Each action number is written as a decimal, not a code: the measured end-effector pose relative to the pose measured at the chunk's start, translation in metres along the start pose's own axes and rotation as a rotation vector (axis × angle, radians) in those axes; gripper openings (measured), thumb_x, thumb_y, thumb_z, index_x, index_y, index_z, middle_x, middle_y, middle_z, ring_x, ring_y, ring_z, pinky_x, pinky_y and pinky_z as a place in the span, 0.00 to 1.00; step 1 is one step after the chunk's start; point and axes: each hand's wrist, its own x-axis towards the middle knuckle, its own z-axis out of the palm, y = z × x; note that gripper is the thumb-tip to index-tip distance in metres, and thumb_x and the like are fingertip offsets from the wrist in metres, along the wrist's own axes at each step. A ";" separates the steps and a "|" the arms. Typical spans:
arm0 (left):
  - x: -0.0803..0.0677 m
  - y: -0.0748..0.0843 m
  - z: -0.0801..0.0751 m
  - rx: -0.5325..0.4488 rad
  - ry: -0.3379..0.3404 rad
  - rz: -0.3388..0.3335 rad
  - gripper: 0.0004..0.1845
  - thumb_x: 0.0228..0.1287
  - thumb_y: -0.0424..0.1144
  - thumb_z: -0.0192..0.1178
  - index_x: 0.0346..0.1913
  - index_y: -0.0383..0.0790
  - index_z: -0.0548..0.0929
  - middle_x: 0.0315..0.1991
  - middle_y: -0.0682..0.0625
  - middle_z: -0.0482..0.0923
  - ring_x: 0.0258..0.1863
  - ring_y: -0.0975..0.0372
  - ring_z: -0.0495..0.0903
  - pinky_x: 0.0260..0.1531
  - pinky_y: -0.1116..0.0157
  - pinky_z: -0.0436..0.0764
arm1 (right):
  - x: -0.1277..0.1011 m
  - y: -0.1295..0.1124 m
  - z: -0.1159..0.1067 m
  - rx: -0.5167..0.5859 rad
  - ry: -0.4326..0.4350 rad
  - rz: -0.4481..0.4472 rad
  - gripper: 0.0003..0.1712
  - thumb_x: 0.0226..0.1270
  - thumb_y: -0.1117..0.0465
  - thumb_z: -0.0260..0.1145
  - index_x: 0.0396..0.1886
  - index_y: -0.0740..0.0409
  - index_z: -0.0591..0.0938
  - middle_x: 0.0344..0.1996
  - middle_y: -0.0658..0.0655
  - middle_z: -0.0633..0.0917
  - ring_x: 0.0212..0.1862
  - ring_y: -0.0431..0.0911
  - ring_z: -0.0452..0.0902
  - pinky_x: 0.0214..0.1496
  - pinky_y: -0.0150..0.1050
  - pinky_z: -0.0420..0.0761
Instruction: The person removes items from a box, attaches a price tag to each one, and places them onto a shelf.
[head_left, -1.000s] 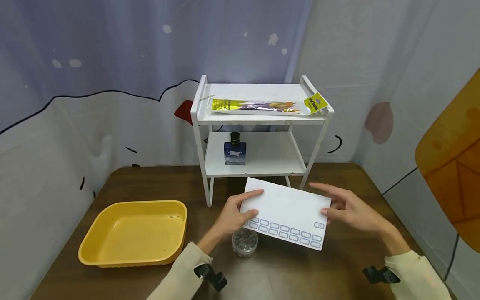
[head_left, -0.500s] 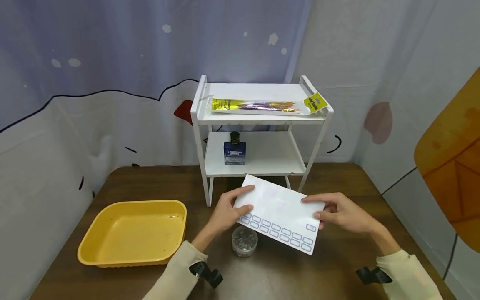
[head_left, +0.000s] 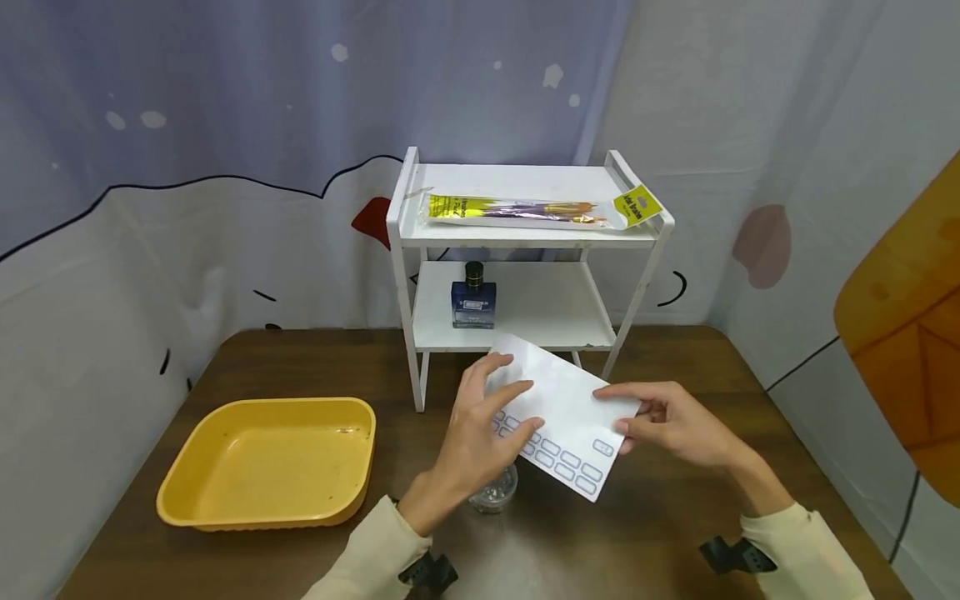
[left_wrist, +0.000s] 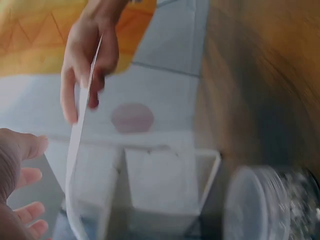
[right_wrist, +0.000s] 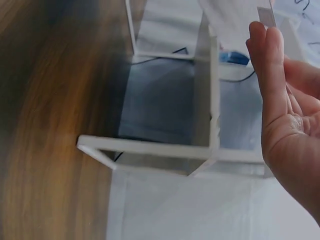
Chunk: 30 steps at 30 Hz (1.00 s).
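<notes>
A thin white sheet of paper [head_left: 558, 396], printed with rows of small rounded boxes along its near edge, hangs tilted above the table. My right hand [head_left: 671, 421] pinches its right end between thumb and fingers. My left hand [head_left: 472, 425] is over the sheet's left part with thumb and fingers spread. The left wrist view shows those fingertips [left_wrist: 35, 210] apart from the sheet [left_wrist: 82, 110], which is seen edge-on there. Partly hidden under the left hand and the sheet stands a round clear jar [head_left: 493, 492] with small glittery contents [left_wrist: 302, 205].
A yellow tray [head_left: 176, 492] lies at the left of the wooden table [head_left: 600, 550]. Behind the sheet stands a white two-tier rack [head_left: 555, 308], with a blue perfume bottle [head_left: 473, 304] on its lower shelf and a packet of artist brushes [head_left: 536, 212] on top.
The left hand has let go of the sheet's left end and moved over it with fingers spread. The sheet has shifted left and turned more steeply in the right hand's pinch.
</notes>
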 end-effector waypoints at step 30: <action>-0.004 0.020 0.003 -0.007 0.108 0.199 0.14 0.42 0.40 0.74 0.34 0.40 0.86 0.49 0.44 0.76 0.56 0.52 0.71 0.60 0.62 0.68 | 0.035 -0.020 0.043 0.330 0.109 -0.058 0.25 0.62 0.74 0.58 0.60 0.70 0.68 0.39 0.55 0.86 0.39 0.46 0.83 0.36 0.44 0.83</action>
